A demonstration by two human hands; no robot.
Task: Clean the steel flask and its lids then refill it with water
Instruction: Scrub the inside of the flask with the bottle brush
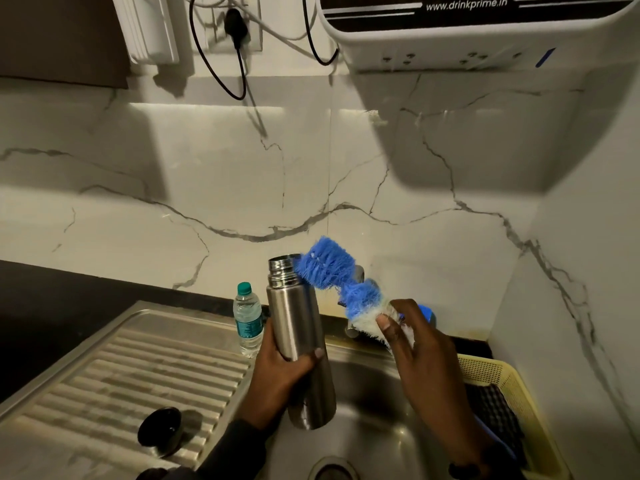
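The left hand (282, 367) wraps its fingers and thumb round the middle of the steel flask (299, 341), holding it upright with a slight tilt over the sink (367, 403). The flask's threaded mouth is uncovered and sits at the top, toward 12 o'clock. The right hand (412, 344), at about 3 o'clock from the flask, grips the bottle brush (341, 282) near the white bristles at its lower end, fingers curled round it. The brush runs up toward 10 o'clock from that hand, and its blue bristle head lies against the side of the flask's neck, outside the opening.

A dark round lid (160, 432) rests on the ribbed steel draining board (138, 368) at about 8 o'clock from the flask, well apart from it. A small plastic water bottle (247, 320) with a green cap stands on the edge of the board just behind the left hand, at 9 o'clock from the flask.

At 4 o'clock, beside the sink, a yellow plastic basket (498, 379) holds a dark checked cloth (495, 410). The sink's drain (334, 469) shows at 6 o'clock. On the marble wall above, at 1 o'clock, hangs a white water purifier (485, 36), and a black plug (235, 22) sits in a wall socket at 11 o'clock.
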